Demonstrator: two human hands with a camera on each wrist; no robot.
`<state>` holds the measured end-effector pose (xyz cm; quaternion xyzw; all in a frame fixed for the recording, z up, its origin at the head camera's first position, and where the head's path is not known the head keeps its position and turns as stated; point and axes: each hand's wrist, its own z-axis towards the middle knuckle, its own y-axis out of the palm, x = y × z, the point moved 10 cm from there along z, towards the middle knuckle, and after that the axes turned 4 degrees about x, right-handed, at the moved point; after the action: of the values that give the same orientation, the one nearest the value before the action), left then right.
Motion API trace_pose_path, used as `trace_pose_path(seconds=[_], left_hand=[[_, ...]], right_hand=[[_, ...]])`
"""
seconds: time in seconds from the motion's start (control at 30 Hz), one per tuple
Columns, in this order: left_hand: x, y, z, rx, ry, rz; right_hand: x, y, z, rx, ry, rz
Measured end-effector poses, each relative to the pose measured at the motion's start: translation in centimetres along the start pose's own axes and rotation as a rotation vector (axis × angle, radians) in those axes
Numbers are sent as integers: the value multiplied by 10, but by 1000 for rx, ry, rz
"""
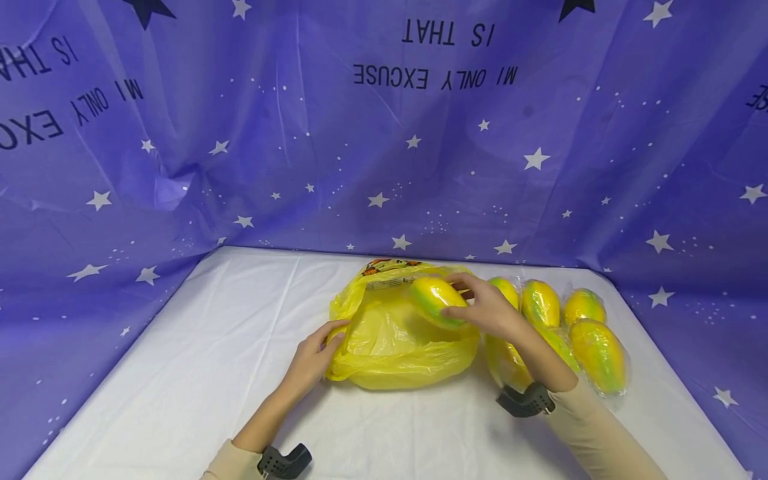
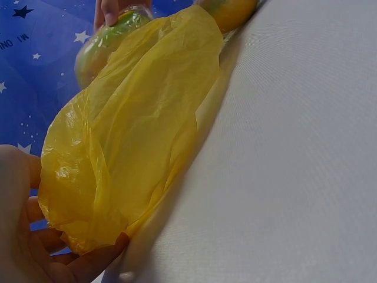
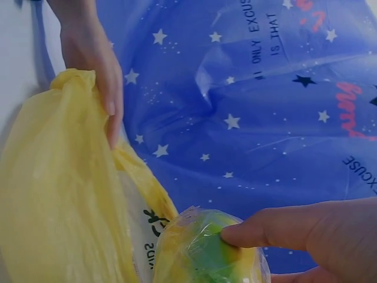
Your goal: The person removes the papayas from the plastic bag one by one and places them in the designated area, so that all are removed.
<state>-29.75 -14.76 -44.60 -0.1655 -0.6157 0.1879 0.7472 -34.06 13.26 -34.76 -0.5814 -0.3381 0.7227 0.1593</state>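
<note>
My right hand (image 1: pixel 491 308) grips a yellow-green mango (image 1: pixel 433 299) in clear wrap, over the mouth of a yellow plastic bag (image 1: pixel 399 370). The bag lies on its base with its mouth spread wide; printing shows on its far side. At the bag's left rim, my left hand (image 1: pixel 311 357) holds the plastic, with fingers (image 2: pixel 97 262) at the edge in the left wrist view. In the right wrist view the thumb (image 3: pixel 277 229) presses on the wrapped mango (image 3: pixel 206 253).
Several more wrapped mangoes (image 1: pixel 600 357) lie right of the bag, some partly behind my right forearm. A white cloth (image 1: pixel 198 360) covers the table. A purple curtain (image 1: pixel 336 167) with stars and lettering hangs behind and at both sides.
</note>
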Motion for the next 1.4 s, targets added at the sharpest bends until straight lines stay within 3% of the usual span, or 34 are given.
trace_pose_path(seconds=[0.4,0.87,1.4], left_hand=[[0,-1,1,-4,3,8],[-1,0,1,0,6,-2],[-1,0,1,1,-3,6]], right_hand=[[7,-27,-15,80,32,4],[19,-62,-48,162,70,-32],[49,-100,-75,230,148,-56]])
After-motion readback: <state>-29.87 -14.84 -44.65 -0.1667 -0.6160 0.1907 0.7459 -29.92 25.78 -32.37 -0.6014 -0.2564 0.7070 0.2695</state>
